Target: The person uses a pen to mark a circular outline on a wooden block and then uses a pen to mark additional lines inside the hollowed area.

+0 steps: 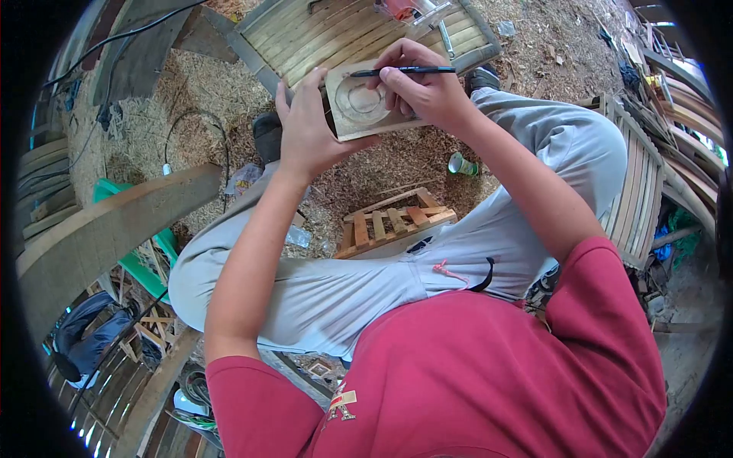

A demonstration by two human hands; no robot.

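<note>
My left hand (309, 130) holds a pale, squarish wooden block (345, 126) by its left side and from below, the thumb and fingers around its edge. Rings are marked on the block's upper face. In my right hand (416, 84) is a slim black pen (427, 70), pinched between thumb and fingers and lying nearly level. Its tip points left, over the top left part of the block; whether it touches the wood I cannot tell. The other fingers of that hand rest over the block's right side.
A slatted wooden table (305, 38) stands in front, with a metal tool (446, 40) on it. Wood shavings cover the ground. Between my legs are a small slatted wooden piece (393, 221) and a green and white cup (463, 164). A curved beam (114, 214) lies left.
</note>
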